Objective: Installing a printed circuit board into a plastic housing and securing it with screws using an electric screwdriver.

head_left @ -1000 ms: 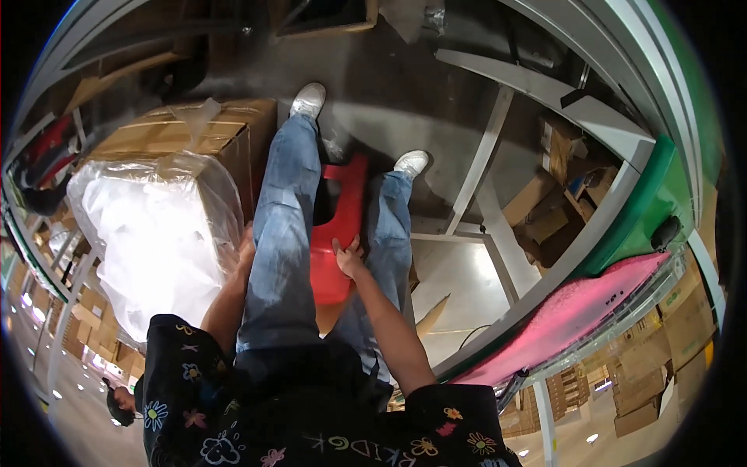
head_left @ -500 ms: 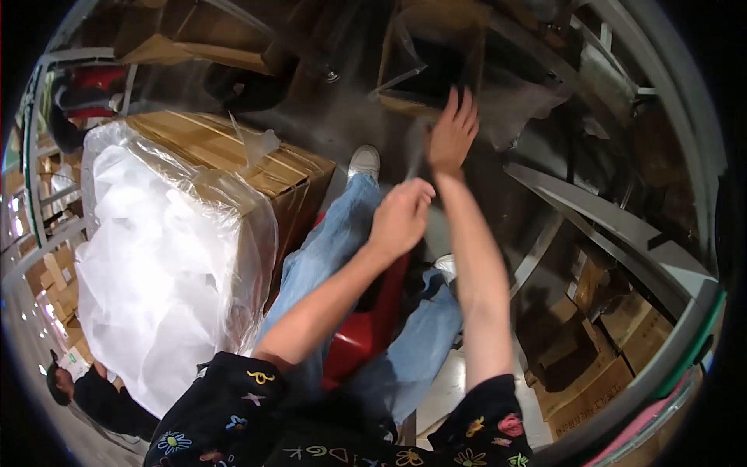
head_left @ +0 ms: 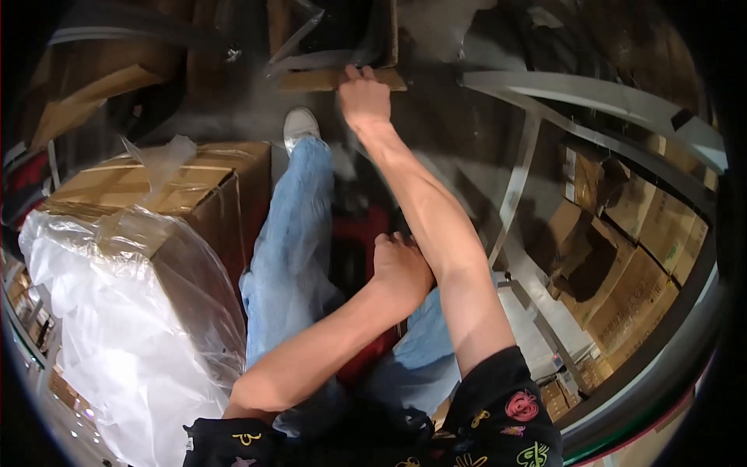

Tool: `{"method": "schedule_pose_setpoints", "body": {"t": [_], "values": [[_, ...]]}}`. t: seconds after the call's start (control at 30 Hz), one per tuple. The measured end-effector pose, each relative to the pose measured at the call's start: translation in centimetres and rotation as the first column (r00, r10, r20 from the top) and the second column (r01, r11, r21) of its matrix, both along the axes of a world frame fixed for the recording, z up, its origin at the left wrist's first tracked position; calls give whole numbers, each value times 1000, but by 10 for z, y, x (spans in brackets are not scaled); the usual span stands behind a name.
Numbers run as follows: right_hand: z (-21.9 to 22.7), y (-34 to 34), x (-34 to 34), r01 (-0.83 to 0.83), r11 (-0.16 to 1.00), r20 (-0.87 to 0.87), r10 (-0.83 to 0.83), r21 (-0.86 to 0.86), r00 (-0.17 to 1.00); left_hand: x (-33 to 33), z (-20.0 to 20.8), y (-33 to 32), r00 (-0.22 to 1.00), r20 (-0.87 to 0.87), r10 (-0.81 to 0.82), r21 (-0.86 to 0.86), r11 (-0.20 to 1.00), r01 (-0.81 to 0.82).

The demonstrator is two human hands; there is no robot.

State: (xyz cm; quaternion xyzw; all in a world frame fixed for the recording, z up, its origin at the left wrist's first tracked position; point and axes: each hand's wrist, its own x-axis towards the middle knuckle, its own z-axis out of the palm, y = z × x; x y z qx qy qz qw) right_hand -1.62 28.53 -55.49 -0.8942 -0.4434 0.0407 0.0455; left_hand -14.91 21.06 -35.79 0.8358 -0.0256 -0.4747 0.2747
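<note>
My right hand [head_left: 365,99] reaches forward to an open cardboard box [head_left: 334,80], its fingers bent over the near flap and closed on that edge. The box has a dark inside, and a strip of clear plastic shows at its left. My left hand [head_left: 402,267] is held back over my lap, beside my right forearm. Its fingers are curled under, so whatever they may hold is hidden.
A large taped carton [head_left: 148,183] under white plastic film [head_left: 132,335] stands close on my left. To the right, a grey metal rack [head_left: 591,89] runs above several cardboard boxes [head_left: 622,311]. My shoe [head_left: 299,126] is on the floor ahead.
My right hand has gone from spread fingers near the box to gripping its flap. The left hand has drawn back toward my lap. The view has shifted to the right.
</note>
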Motion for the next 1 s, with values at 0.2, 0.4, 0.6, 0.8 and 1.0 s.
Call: {"method": "schedule_pose_setpoints", "body": {"t": [0.2, 0.4, 0.6, 0.8, 1.0], "values": [[10, -42, -49, -131, 991, -102, 130, -6, 986, 1, -24, 0, 1000, -7, -30, -106, 994, 29], [11, -153, 18, -209, 970, -201, 230, 124, 952, -11, -15, 16, 964, 257, 72, -5, 997, -74], [-97, -257, 112, 462, 747, -239, -616, -478, 751, -11, 63, 47, 990, 120, 72, -99, 993, -60], [-163, -263, 147, 592, 775, -292, -632, -221, 718, -8, 49, 43, 988, -64, 143, -153, 976, -151], [-207, -245, 171, 678, 715, -206, -699, -170, 685, 2, 35, 35, 978, -58, 201, -167, 964, -208]]}}
